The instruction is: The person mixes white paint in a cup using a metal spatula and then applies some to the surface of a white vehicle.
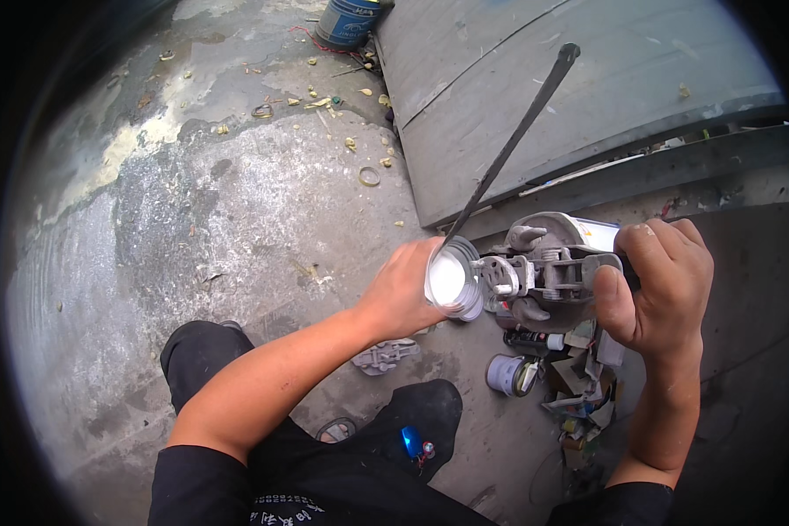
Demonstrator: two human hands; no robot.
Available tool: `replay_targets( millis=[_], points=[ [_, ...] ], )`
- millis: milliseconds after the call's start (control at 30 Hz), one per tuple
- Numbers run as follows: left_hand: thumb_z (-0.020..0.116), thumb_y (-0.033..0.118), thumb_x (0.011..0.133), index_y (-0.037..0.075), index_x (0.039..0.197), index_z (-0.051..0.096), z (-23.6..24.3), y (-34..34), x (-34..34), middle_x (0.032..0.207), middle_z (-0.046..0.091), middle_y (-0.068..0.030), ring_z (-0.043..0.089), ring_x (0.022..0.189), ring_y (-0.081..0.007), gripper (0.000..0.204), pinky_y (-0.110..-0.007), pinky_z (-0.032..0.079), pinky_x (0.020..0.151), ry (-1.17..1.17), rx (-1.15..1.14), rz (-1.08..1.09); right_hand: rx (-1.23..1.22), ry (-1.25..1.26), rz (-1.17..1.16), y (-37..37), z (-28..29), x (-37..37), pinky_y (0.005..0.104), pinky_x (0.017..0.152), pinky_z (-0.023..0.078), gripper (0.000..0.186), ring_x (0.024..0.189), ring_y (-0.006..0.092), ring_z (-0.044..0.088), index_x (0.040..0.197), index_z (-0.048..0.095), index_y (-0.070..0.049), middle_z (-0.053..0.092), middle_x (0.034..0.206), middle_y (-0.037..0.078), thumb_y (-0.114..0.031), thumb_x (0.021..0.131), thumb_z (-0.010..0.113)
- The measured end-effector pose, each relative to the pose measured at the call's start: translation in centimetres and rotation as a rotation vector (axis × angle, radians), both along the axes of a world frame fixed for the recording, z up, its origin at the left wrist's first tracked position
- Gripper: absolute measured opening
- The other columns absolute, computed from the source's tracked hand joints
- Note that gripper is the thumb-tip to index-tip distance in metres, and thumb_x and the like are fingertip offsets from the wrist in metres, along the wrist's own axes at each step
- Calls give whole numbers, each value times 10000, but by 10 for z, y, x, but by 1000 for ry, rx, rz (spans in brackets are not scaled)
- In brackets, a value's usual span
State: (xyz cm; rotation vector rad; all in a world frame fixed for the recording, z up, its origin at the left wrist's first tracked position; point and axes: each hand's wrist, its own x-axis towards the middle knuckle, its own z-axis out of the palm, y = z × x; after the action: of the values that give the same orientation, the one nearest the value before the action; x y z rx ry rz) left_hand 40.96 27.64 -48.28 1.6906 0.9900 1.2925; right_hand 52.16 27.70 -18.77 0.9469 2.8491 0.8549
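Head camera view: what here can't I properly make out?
All in the head view:
Left hand: fingertips, hidden behind the clear plastic cup.
Slim black stick: lower end, hidden at the cup.
White container: mostly hidden by the grey metal lever lid and right hand.
Blue metal bucket: partly cut off by the upper edge.

The clear cup (471, 294) has bright white contents (448, 278). Above the cup, the long rod (517, 136) is black and the bucket (346, 26) blue. Right of the cup, the metal part (548, 272) is dull grey. Below and right of the cup, the small tin (502, 374) looks whitish, perhaps faintly lilac. Left of the cup, the floor (263, 202) is mottled grey and white.
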Motion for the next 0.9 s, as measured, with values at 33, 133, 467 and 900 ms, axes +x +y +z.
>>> replay_targets(
  millis=[33, 133, 467, 900],
  points=[
    [815, 249, 688, -18, 1329, 414, 1, 0, 0, 1229, 530, -238, 503, 1161, -408, 802, -447, 424, 994, 1, -3, 2, 1, -3, 2, 0, 0, 3, 362, 537, 322, 434, 514, 272, 421, 711, 521, -44, 456, 601, 79, -449, 860, 563],
    [814, 242, 688, -7, 1325, 423, 5, 0, 0, 1227, 533, -231, 506, 1154, -405, 788, -446, 427, 989, 1, -2, -1, 4, 13, 23, 1, -1, 6, 356, 532, 321, 493, 513, 265, 417, 707, 517, -49, 456, 600, 74, -515, 852, 580],
    [818, 240, 683, 6, 1299, 448, 6, -4, 0, 1205, 550, -219, 525, 1131, -393, 756, -444, 440, 972, 3, -49, -24, 56, 90, 63, 2, -5, 19, 336, 500, 326, 518, 482, 239, 419, 670, 525, -60, 415, 559, 49, -547, 782, 661],
    [825, 318, 703, 0, 1309, 442, -2, -6, 1, 1201, 559, -218, 535, 1133, -393, 784, -439, 442, 972, 28, -150, -29, -359, 1017, -467, 1, -52, 119, 260, 525, 317, 504, 571, 80, 393, 720, 534, -29, 461, 613, 0, -493, 919, 546]
  ],
)
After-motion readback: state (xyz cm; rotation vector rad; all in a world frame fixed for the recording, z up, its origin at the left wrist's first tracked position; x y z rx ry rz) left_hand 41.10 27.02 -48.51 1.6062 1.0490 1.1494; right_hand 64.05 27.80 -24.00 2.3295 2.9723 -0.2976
